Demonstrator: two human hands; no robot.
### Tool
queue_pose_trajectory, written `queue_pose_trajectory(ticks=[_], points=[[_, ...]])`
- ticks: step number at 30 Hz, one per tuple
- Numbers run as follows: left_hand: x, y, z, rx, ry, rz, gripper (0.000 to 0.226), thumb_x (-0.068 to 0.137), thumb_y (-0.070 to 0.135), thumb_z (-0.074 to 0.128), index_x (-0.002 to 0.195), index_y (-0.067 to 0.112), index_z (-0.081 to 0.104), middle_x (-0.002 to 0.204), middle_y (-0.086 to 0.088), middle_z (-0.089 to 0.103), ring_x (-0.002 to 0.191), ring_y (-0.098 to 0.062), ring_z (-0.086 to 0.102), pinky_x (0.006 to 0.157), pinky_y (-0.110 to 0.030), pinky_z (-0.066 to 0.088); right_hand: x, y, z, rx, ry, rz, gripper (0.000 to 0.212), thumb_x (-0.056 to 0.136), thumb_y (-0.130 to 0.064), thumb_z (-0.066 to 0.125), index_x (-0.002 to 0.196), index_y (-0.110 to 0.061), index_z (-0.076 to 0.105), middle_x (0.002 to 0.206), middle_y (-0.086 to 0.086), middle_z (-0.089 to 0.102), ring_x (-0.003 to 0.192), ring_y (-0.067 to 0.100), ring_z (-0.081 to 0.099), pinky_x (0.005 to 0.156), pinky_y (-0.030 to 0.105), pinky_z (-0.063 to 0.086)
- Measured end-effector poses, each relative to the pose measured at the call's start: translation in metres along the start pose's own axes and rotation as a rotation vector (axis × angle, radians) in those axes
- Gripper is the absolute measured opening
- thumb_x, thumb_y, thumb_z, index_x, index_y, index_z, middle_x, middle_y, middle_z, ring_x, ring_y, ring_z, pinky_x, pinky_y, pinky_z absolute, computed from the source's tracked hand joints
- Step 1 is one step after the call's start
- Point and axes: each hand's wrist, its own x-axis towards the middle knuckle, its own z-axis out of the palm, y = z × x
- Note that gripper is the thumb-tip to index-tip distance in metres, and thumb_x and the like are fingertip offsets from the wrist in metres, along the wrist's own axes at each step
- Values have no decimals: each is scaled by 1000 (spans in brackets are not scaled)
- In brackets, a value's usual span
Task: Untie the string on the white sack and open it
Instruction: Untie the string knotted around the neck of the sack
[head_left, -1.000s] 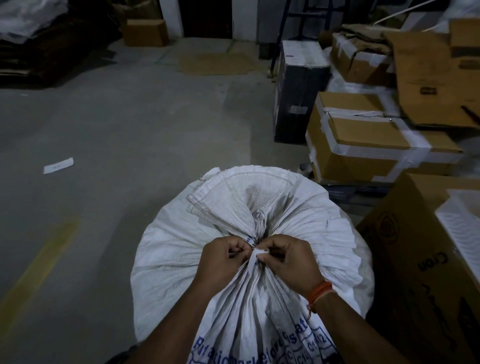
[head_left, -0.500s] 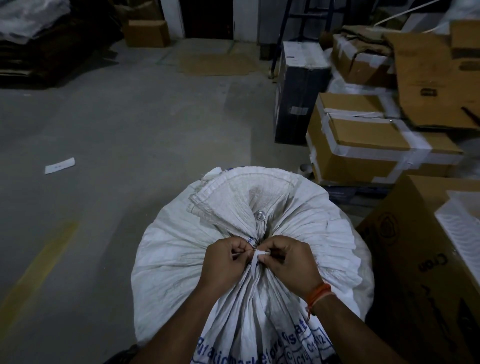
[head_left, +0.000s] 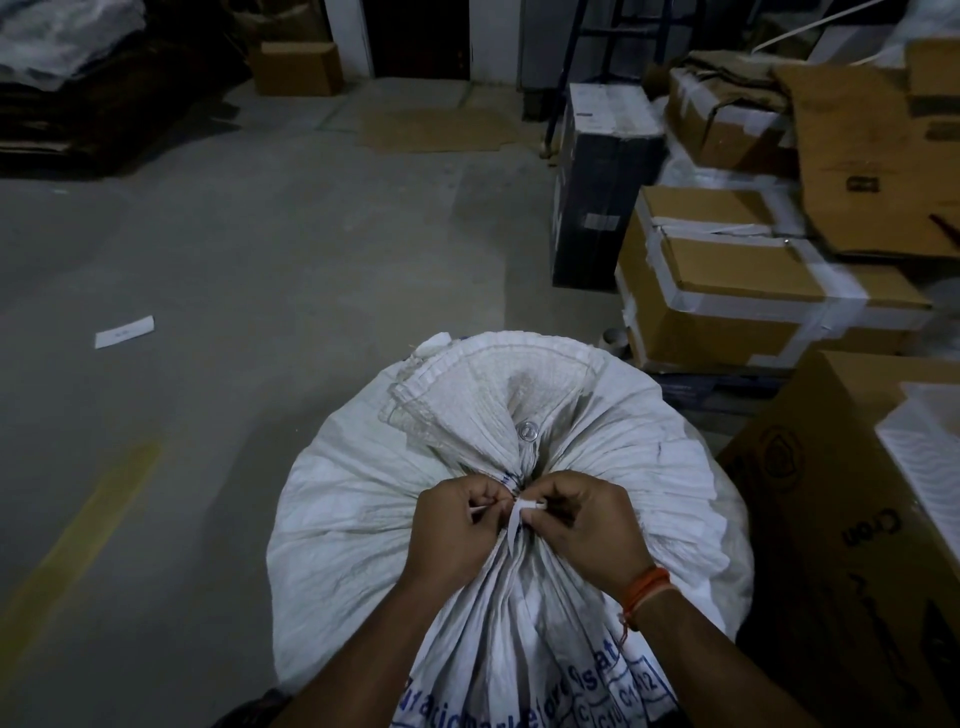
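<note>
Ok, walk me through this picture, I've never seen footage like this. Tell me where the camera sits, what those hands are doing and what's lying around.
The camera is worn on the person's head, looking down at their own bare hands. No machine here. The left hand and right hand each pinch an end of the thin white string tied round the gathered neck of the big white woven sack, which is still closed. The sack stands on a grey concrete floor. Taped brown cardboard boxes are stacked to the right; a white paper slip lies on the floor, left.
</note>
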Motion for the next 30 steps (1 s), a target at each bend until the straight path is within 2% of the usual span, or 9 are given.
queue_pose_trajectory(ticks=[5, 9, 14, 18, 21, 25, 30], points=[[4, -2, -10, -27, -55, -45, 12, 86, 11, 79, 83, 22, 82, 76, 8, 80, 73, -6, 75, 73, -28, 62, 1, -4, -1, 15, -6, 1, 16, 77, -9, 84, 88, -20, 81, 84, -10, 78, 80, 4, 74, 75, 21, 60], [3, -3, -6, -25, -45, -53, 10, 85, 11, 79, 81, 20, 82, 73, 6, 79, 70, -10, 76, 69, -31, 62, -1, -3, 1, -11, -11, -5, 16, 77, -8, 84, 89, -18, 80, 84, -10, 78, 80, 1, 73, 75, 15, 57], [0, -3, 4, 10, 12, -50, 14, 85, 7, 76, 79, 19, 82, 69, 7, 78, 62, -1, 71, 59, -15, 50, -3, -1, 2, -17, -12, 15, 17, 76, -5, 84, 88, -16, 80, 86, -7, 77, 82, 3, 73, 77, 18, 58], [-1, -4, 5, -26, 18, -53, 15, 85, 7, 75, 80, 19, 82, 72, 6, 79, 67, -7, 75, 65, -25, 60, -3, -1, 2, -25, 2, 4, 18, 75, -2, 84, 86, -15, 80, 84, -9, 77, 80, 1, 72, 75, 12, 55], [-1, -3, 6, -82, 5, -61, 18, 86, 5, 75, 82, 20, 83, 76, 6, 80, 73, -9, 77, 75, -34, 64, -2, -1, 1, -15, 8, -4, 18, 74, -2, 85, 86, -15, 81, 83, -8, 77, 79, 2, 73, 75, 15, 57], [0, 0, 5, -125, -15, -52, 21, 87, 3, 75, 83, 23, 83, 79, 6, 81, 77, -8, 78, 80, -36, 64, -1, 0, -3, 20, 4, -4, 19, 75, -1, 84, 87, -15, 81, 83, -6, 79, 79, 4, 74, 75, 18, 59], [5, -1, -7, -63, -96, -14, 13, 87, 9, 77, 89, 21, 83, 84, 5, 82, 81, -8, 78, 83, -39, 64, -1, -1, -3, 46, -3, 6, 17, 76, -2, 83, 89, -14, 81, 83, -5, 79, 79, 5, 74, 75, 18, 59]])
